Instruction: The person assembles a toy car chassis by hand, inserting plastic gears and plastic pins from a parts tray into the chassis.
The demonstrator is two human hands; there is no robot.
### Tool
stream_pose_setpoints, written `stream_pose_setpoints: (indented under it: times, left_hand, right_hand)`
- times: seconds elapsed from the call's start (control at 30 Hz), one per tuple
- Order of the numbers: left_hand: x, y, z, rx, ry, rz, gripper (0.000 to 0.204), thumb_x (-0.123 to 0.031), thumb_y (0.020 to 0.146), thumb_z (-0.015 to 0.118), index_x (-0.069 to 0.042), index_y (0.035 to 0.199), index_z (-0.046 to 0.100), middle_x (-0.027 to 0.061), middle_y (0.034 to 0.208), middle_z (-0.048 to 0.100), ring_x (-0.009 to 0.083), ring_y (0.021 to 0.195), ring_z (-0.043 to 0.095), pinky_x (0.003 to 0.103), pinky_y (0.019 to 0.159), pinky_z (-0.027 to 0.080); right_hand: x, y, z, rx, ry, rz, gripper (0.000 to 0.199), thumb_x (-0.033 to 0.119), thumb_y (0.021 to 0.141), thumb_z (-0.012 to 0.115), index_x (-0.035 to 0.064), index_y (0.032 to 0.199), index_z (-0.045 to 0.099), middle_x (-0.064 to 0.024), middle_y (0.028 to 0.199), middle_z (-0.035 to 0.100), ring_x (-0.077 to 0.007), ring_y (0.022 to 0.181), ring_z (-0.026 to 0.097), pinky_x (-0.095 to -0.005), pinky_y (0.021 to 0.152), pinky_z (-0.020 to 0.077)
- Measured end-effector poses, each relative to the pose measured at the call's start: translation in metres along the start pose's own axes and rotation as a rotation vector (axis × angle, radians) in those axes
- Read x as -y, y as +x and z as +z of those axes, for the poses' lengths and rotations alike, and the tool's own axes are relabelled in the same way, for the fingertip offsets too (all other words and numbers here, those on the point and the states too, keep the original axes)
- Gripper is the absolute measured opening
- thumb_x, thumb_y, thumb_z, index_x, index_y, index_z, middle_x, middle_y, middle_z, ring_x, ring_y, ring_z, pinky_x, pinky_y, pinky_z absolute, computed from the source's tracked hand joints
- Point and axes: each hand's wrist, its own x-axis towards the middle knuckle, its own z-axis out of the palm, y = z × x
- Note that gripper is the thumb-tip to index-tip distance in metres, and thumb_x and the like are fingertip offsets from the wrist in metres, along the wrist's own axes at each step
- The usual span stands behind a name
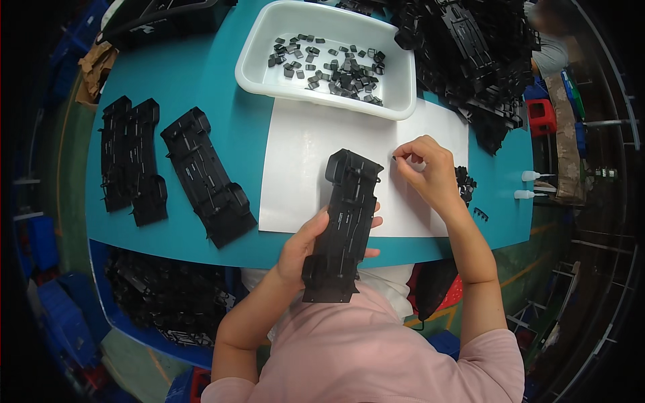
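In the head view, the fisheye rim bends and darkens the edges, so the blue crates on the floor and the heap of black moulded parts (161,295) under the table's near edge are hard to make out. Another pile of black plastic frames (470,60) at the far right is cut off by the upper edge.

The long black moulded plastic chassis part (342,225), ribbed and matte, lies tilted over the near edge of the white sheet (302,168) on the teal table (201,74). The left hand (306,245) wraps around its lower half from the left, fingers curled under and thumb along the side, gripping it. The right hand (426,168) hovers over the sheet just right of the part's top end, thumb and forefinger pinched on something tiny and dark that is too small to identify.

Beyond the sheet stands a glossy white rectangular plastic tray (265,60) holding small black clips (329,67). Three similar black chassis parts (168,168) lie flat on the left.
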Motion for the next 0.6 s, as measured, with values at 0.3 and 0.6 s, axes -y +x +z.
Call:
stream_pose_setpoints:
  times: [0.3,0.6]
  left_hand:
    - [0.000,0.000,0.001,-0.002,-0.005,0.006,0.061,-0.035,0.102,0.032,-0.001,0.150,0.015,0.0218,0.151,0.026,0.0329,0.139,0.031,0.053,0.105,0.041]
    - [0.000,-0.002,0.001,-0.029,-0.003,-0.005,0.060,-0.036,0.102,0.029,0.001,0.149,0.017,0.0207,0.150,0.029,0.0346,0.140,0.031,0.055,0.105,0.041]
  right_hand:
    - [0.013,-0.007,-0.013,0.039,0.232,0.105,0.010,-0.004,0.076,0.065,-0.0011,0.084,0.068,-0.0037,0.079,0.064,-0.0103,0.072,0.055,-0.0239,0.068,0.0455]
    - [0.035,-0.029,-0.003,0.198,0.751,0.227,0.010,-0.004,0.083,0.064,-0.0029,0.093,0.068,-0.0074,0.093,0.068,-0.0142,0.091,0.065,-0.0283,0.087,0.0495]
